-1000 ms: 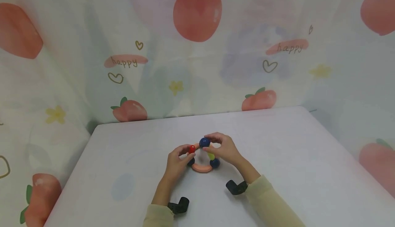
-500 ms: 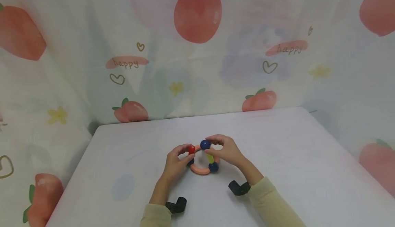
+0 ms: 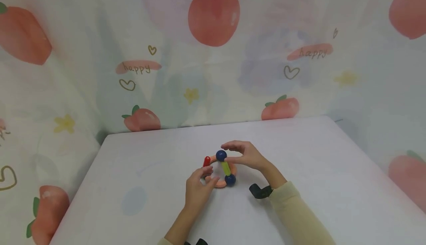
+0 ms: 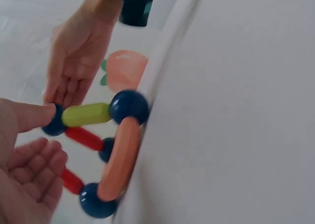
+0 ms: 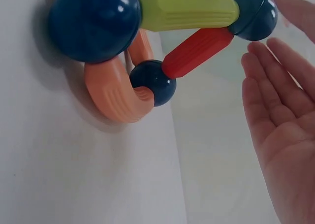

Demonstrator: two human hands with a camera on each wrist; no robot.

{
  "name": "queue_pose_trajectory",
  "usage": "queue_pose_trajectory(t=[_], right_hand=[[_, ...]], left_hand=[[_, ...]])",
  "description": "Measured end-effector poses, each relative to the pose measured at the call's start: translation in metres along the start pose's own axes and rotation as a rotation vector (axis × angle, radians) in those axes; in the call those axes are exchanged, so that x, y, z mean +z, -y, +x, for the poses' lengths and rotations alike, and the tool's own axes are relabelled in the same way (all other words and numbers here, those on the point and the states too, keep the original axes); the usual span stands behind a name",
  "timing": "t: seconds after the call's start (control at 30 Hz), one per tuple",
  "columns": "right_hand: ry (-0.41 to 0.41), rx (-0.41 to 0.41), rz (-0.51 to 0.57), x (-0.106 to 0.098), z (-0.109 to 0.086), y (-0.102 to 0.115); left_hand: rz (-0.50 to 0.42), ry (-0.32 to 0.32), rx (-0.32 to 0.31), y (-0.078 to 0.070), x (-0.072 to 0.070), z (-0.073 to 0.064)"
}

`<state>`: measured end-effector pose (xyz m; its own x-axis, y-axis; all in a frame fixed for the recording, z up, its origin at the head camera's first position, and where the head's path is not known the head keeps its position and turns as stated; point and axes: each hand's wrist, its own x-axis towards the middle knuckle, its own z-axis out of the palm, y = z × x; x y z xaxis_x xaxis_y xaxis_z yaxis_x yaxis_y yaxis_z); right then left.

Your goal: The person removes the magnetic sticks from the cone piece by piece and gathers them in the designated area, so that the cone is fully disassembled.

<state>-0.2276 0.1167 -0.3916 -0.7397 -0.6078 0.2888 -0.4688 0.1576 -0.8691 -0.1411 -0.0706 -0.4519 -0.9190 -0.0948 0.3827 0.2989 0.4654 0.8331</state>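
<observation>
A magnetic ball-and-rod construction stands on the table, with orange curved rods (image 4: 120, 157) and blue balls (image 3: 230, 180) forming its base ring. A yellow-green rod (image 5: 189, 10) and a red rod (image 5: 199, 51) slope up from the base to one top blue ball (image 3: 221, 155). Another red rod (image 3: 206, 161) rises at the left, its upper end without a ball. My right hand (image 3: 246, 154) is around the top ball, fingers straight and thumb close beside it. At the ring's front left, my left hand (image 3: 199, 187) has its fingers spread from the thumb, holding nothing.
The white table (image 3: 133, 163) extends on every side of the construction. Behind it hangs a fruit-printed cloth (image 3: 213, 74), with more cloth at both sides. Black wrist cameras (image 3: 260, 191) are strapped to both wrists.
My left hand has let go of the left red rod and come down toward the ring's front. My right fingers have loosened and lifted from the top ball, which stays in place.
</observation>
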Motion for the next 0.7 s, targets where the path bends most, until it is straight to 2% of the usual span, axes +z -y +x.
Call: queue_pose_trajectory(t=[0.13, 0.2, 0.37, 0.57, 0.7], right_hand=[[0.057, 0.003, 0.013, -0.001, 0.003, -0.004], [0.071, 0.004, 0.014, -0.001, 0.003, -0.005], [0.077, -0.008, 0.025, -0.002, 0.006, -0.007], [0.084, -0.004, 0.054, -0.001, 0.008, -0.012], [0.096, -0.005, 0.089, 0.001, 0.009, -0.007]], left_hand=[[0.018, 0.072, -0.117, 0.000, 0.016, -0.003], [0.078, 0.080, -0.104, 0.001, 0.023, -0.004], [0.234, 0.044, -0.004, 0.002, 0.036, -0.002], [0.311, 0.093, -0.023, -0.007, 0.044, 0.004], [0.333, 0.094, -0.013, -0.006, 0.047, 0.007]])
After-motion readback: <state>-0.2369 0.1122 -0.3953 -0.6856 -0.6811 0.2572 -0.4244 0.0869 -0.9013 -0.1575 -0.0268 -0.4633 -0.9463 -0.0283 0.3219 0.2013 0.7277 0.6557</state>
